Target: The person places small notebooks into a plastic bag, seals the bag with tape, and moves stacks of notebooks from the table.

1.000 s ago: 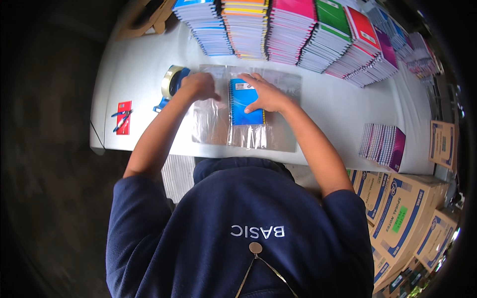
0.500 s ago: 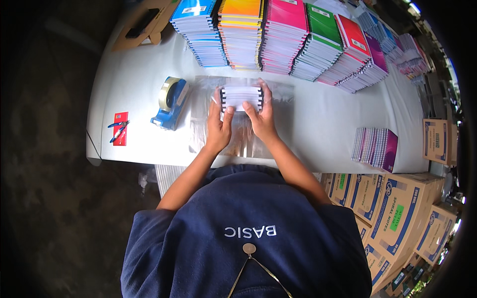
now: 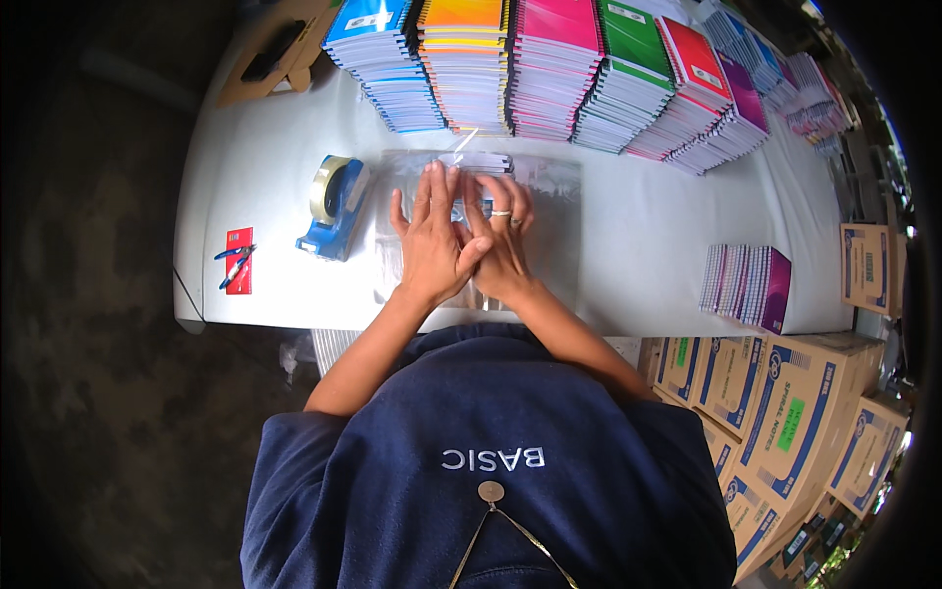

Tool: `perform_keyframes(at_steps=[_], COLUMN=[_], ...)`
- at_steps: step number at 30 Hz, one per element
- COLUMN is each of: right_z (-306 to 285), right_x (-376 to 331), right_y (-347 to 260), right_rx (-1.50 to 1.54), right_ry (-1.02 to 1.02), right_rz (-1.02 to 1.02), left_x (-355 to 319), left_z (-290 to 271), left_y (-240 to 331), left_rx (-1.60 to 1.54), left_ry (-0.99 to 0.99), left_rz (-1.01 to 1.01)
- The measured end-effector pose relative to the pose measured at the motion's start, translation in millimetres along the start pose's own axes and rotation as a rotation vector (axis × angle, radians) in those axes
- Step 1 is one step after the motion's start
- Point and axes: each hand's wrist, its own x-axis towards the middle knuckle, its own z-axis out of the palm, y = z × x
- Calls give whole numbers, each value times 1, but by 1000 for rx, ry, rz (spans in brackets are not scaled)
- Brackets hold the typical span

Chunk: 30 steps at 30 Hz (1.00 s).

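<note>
Notebook stack (image 3: 491, 162) lies on clear plastic sheet (image 3: 555, 236), partly hidden beneath left hand (image 3: 433, 250) and right hand (image 3: 501, 257). Both are palm-down, fingers loosely extended, apparently gripping nothing. Even pressure should keep the edges square and the plastic smooth.

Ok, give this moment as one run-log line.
left hand: spread, thumb over right hand | notebooks: at both hands' fingers | clear plastic: beneath hands | tape dispenser: leftward, untouched
</note>
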Motion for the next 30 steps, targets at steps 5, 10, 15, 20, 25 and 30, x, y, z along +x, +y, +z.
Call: perform_keyframes(at_steps=[5,10,15,20,25,30], right_z=[-5,-11,-1,17,-4,6], right_x=[4,12,23,26,30,26], right_y=[5,11,43,50,44,40], right_rx=[-80,278,744,1214,1162,1117], right_ry=[-71,94,124,-65,-12,85], right_rz=[-124,-24,348,389,210,293], left_x=[13,27,30,29,26,15], left_z=[-23,-37,-20,11,10,25], left_y=[-5,-10,-35,-30,-30,-32], left_rx=[-194,-190,-479,-844,-1010,-876], left_ry=[-143,-230,191,-77,-70,-1], left_rz=[-14,28,-137,-366,-243,-193])
